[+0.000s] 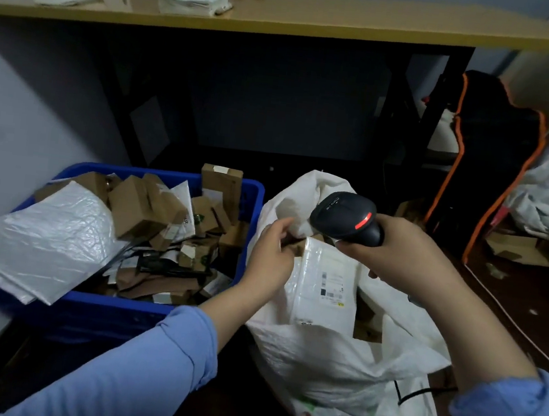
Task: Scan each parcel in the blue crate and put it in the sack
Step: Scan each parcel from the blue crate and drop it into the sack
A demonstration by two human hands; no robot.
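Observation:
The blue crate [253, 205] stands on the floor at the left, full of small brown cardboard parcels [136, 207] with a big white bubble mailer [43, 243] lying over its near left side. To its right the white woven sack [327, 361] stands open, and a white parcel with a shipping label [326, 282] lies inside it. My left hand [269, 255] is over the sack's mouth and pinches a small brown parcel [294, 244], mostly hidden by the fingers. My right hand [408, 254] grips a black handheld scanner [347, 221] with a red light, held above the sack.
A wooden table top [321, 21] with papers [194, 2] runs across the back; its dark frame stands behind crate and sack. A black bag with orange trim [490, 164] leans at the right, with white sacks [547, 204] and cardboard scraps beyond. A thin cable [506, 319] crosses the floor.

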